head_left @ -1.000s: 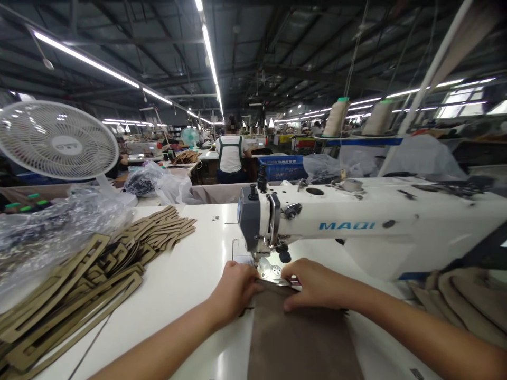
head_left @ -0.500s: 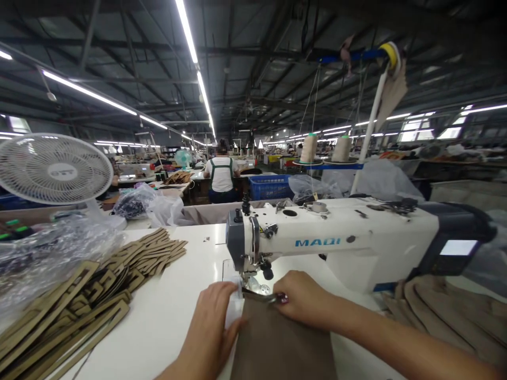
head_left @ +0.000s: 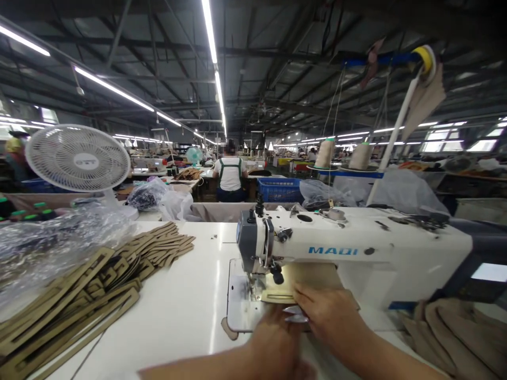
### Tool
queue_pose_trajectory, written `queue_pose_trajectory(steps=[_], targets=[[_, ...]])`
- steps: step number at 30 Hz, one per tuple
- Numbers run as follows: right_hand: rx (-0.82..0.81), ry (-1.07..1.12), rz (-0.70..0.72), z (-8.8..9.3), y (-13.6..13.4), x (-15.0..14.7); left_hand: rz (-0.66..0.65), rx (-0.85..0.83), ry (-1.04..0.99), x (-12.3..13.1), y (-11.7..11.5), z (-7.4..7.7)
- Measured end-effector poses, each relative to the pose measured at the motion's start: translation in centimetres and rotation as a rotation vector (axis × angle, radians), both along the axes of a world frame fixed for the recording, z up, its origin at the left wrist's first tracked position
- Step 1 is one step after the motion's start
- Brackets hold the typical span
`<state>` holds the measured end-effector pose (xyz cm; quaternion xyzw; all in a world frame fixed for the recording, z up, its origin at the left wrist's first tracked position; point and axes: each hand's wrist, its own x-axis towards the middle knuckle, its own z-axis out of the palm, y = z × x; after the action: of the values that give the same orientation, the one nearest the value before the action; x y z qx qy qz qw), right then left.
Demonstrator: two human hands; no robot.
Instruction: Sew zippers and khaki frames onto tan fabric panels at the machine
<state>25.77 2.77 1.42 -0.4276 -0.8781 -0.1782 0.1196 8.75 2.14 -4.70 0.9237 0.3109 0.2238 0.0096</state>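
Note:
My right hand is closed around a pair of small metal scissors, whose blades point left. Its fingertips rest on a brown fabric piece under the arm of the white sewing machine. A pale, slotted strip lies along the fabric's near edge, beside the presser foot. Just below that edge is my left hand, blurred by motion. Its fingers are partly hidden, and I cannot make out whether they grip the fabric.
Slotted brown strips are heaped at left near clear plastic wrap and a white fan. More brown fabric is stacked at right. Thread cones stand behind the machine. A person sits farther back.
The fabric has gone from in front of the needle to under the machine arm. My left hand has moved right and nearer me, and my right hand slightly right. The view has shifted too.

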Motion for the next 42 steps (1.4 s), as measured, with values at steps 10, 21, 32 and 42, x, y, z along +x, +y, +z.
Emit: queue_pose_trajectory(steps=[10, 21, 32, 42], targets=[[-0.365, 0.215, -0.015, -4.5, -2.6, -1.2, 0.072, -0.134, -0.219, -4.8, -0.8, 3.6], [-0.359, 0.356, -0.067, -1.5, 8.0, 0.2, -0.117, -0.272, 0.001, -1.6, 1.0, 3.8], [-0.387, 0.335, -0.106, -3.4, 9.3, -0.5, -0.283, -0.08, -0.069, -2.5, 3.0, -1.3], [-0.365, 0.358, -0.255, -2.8, 6.3, -0.2, -0.236, -0.275, -0.053, -2.1, 2.0, 1.3]])
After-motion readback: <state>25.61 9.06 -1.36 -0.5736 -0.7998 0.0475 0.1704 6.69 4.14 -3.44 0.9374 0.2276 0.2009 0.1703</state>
